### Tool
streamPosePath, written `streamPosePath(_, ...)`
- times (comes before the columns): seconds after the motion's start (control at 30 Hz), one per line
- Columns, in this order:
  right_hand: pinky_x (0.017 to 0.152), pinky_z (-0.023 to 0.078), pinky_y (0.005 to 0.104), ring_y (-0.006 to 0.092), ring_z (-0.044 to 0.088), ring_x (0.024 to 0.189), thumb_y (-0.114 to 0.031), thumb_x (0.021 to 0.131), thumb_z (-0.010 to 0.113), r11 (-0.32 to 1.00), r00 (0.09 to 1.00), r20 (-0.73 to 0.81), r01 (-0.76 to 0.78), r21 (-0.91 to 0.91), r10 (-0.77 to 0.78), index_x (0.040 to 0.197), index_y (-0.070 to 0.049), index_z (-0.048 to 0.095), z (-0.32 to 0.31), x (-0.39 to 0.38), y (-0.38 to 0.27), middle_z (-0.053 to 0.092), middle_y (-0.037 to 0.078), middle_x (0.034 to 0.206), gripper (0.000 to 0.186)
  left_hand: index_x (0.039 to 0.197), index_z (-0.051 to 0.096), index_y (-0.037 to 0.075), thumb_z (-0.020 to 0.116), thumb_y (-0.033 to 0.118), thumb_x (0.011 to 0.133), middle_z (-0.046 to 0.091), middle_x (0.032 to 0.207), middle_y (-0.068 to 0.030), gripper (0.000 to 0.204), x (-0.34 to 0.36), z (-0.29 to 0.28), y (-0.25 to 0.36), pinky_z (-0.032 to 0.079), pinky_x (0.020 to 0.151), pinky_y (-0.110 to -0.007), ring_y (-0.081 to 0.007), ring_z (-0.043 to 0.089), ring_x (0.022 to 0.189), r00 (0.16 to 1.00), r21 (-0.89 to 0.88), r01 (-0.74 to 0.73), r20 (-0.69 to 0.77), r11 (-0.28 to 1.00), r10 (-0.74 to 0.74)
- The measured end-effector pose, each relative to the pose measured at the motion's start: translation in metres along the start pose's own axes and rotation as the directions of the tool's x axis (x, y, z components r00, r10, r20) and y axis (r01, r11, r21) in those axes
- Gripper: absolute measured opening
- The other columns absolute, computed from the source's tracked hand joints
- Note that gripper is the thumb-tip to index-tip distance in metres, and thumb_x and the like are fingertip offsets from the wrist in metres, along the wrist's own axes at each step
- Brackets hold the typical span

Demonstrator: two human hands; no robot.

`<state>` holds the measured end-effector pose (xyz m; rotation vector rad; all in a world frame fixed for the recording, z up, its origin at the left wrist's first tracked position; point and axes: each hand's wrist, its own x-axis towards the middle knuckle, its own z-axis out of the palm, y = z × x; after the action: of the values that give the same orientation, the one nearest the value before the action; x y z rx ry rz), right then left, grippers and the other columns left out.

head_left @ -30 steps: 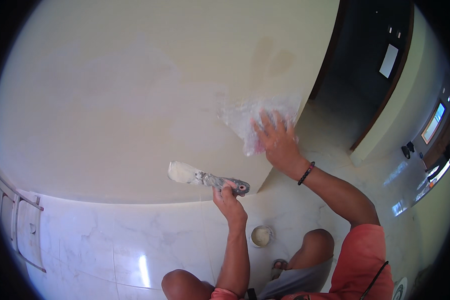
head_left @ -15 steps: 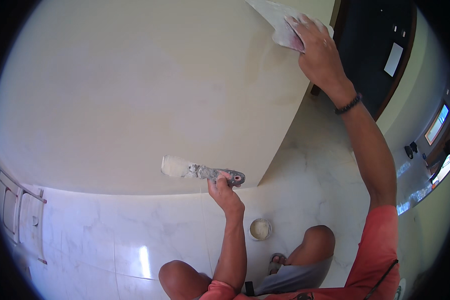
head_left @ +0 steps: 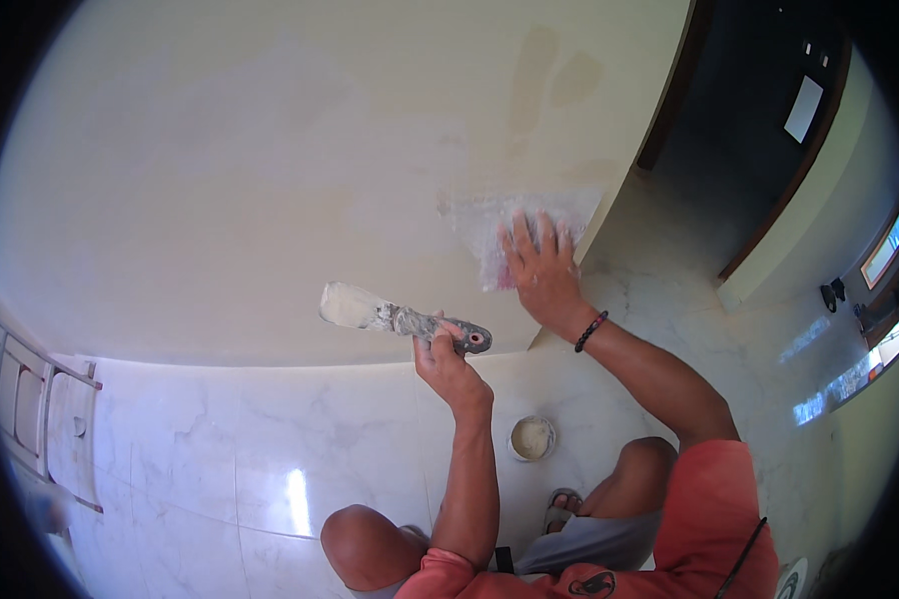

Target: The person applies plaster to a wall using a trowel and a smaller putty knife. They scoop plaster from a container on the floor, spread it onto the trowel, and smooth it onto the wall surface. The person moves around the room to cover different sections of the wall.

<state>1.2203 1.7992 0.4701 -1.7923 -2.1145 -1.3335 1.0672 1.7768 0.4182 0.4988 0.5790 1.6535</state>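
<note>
My left hand (head_left: 453, 371) is closed round the grey handle of a putty knife (head_left: 362, 308), held level in front of the wall. Its blade, pointing left, is coated with pale putty. My right hand (head_left: 547, 275) presses a broad, flat putty spreader (head_left: 477, 222) against the wall (head_left: 270, 180) near its right edge. The fingers lie spread over the spreader's putty-smeared face, and the thumb is hidden. Darker, damp-looking patches (head_left: 534, 78) show on the wall above the right hand. On the floor between my knees and the wall stands a small round tub (head_left: 532, 439) with pale putty in it.
A metal ladder (head_left: 45, 419) is at the far left. Right of the wall's edge is a dark doorway (head_left: 744, 130). Marble-look tiles (head_left: 200, 449) cover the floor. A dark pair of shoes (head_left: 832, 294) sits at the far right by a bright window (head_left: 883, 250).
My right hand has swept the spreader down and to the left along the wall, from the upper right. My left hand has stayed nearly in place with the putty knife. The view has shifted slightly.
</note>
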Motion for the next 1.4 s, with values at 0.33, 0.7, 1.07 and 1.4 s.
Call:
streamPosePath(0.33, 0.099, 0.035, 0.0491, 0.0387, 0.048, 0.114, -0.006, 0.080, 0.057, 0.811, 0.992, 0.094, -0.120, 0.572, 0.081, 0.125, 0.002, 0.050, -0.073, -0.006, 0.051, 0.053, 0.023, 0.121, 0.046, 0.075, 0.046, 0.003, 0.042, 0.009, 0.085, 0.046, 0.077, -0.0054, 0.012, -0.001, 0.009, 0.004, 0.043, 0.084, -0.032, -0.0142, 0.044, 0.072, 0.993, -0.037, -0.092, -0.072, 0.995, 0.089)
streamPosePath(0.7, 0.102, 0.034, 0.0463, 0.0381, 0.043, 0.120, -0.001, 0.077, 0.048, 0.990, 0.945, -0.306, -0.085, 0.112, 0.115, 0.126, -0.001, 0.049, -0.092, 0.130, 0.120, 0.048, 0.019, 0.128, 0.050, 0.077, 0.046, 0.007, 0.046, 0.015, 0.084, 0.049, 0.078, -0.0067, 0.011, -0.001, 0.000, 0.000, 0.045, 0.074, -0.031, -0.0151, 0.049, 0.074, 0.998, -0.014, -0.059, -0.010, 0.998, 0.059)
streamPosePath(1.07, 0.097, 0.035, 0.0541, 0.0413, 0.042, 0.119, -0.015, 0.082, 0.050, 1.000, 0.999, 0.034, 0.017, 0.020, -0.017, 0.127, 0.000, 0.049, 0.031, -0.033, -0.018, 0.044, 0.021, 0.131, 0.047, 0.102, 0.051, -0.003, 0.039, 0.018, 0.086, 0.051, 0.069, -0.0072, 0.029, -0.005, 0.002, 0.007, 0.043, 0.057, -0.029, -0.0169, 0.053, 0.060, 0.995, 0.057, 0.033, -0.095, 0.998, -0.028)
streamPosePath(1.4, 0.090, 0.043, 0.0398, 0.0328, 0.052, 0.107, -0.001, 0.076, 0.050, 0.443, 0.902, 0.418, -0.422, 0.791, 0.112, 0.122, 0.002, 0.051, 0.001, -0.111, -0.019, 0.054, 0.022, 0.116, 0.047, 0.097, 0.050, -0.002, 0.042, 0.011, 0.085, 0.055, 0.072, -0.0085, 0.020, 0.011, -0.019, 0.024, 0.044, 0.060, -0.029, -0.0152, 0.052, 0.060, 0.999, 0.375, 0.041, -0.021, 0.926, -0.036)
